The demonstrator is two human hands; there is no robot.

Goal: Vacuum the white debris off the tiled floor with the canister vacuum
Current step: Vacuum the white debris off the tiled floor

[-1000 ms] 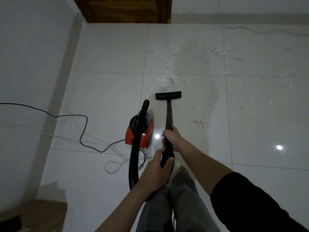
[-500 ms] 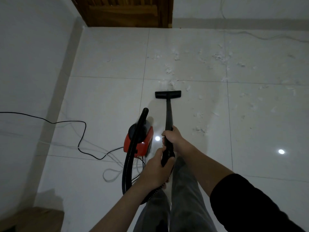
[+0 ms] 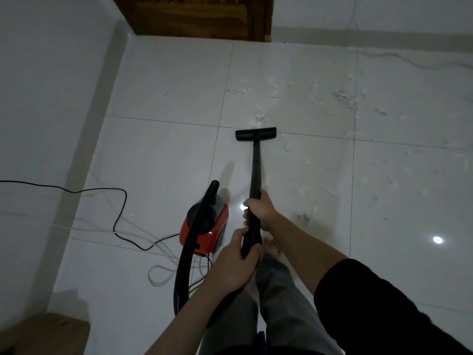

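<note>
Both hands are on the long black vacuum wand: the right hand wraps it further forward to steer, the left hand has its grip closed round the rear end to push. The flat black floor nozzle sits on the glossy white tiled floor, just short of the nearest scattered white debris. More flecks lie well off to the right. The red-and-black canister vacuum rests beside the feet, its black power cord trailing left, clear of the sweep.

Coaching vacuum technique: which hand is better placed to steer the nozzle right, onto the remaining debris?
Right hand: its grip is further down the wand, nearer the nozzle; the left hand holds the rear end as pivot. The debris lies rightward.
</note>
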